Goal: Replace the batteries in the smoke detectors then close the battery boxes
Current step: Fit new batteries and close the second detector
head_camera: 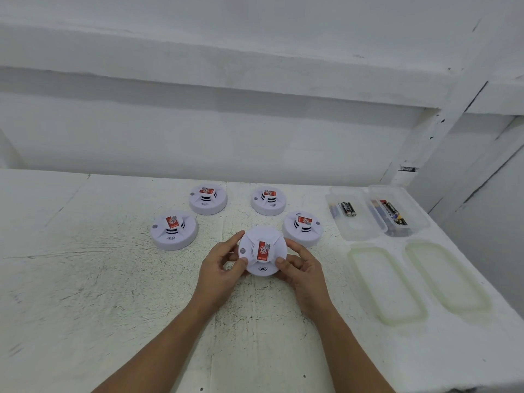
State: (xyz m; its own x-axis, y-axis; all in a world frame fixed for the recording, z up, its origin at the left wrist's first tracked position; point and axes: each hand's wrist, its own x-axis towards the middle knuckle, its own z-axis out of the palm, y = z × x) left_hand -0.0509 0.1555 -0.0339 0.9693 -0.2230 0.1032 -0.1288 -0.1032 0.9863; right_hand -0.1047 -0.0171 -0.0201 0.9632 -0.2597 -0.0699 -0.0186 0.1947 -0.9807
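A round white smoke detector [262, 251] with a red label is held tilted above the white table [99, 279]. My left hand [224, 265] grips its left rim, thumb on the face. My right hand [300, 266] grips its right rim, thumb near the label. Several more white detectors stand face up on the table: one at the left [173, 229], one at the back left [208, 198], one at the back middle [268, 200] and one just right of the held one [303, 226]. Two clear plastic boxes [353, 231] [419, 222] at the right hold batteries [348, 208].
Two clear lids [385, 282] [448, 276] lie flat in front of the battery boxes. A white wall with ledges rises behind the table. The table's right edge runs diagonally past the boxes.
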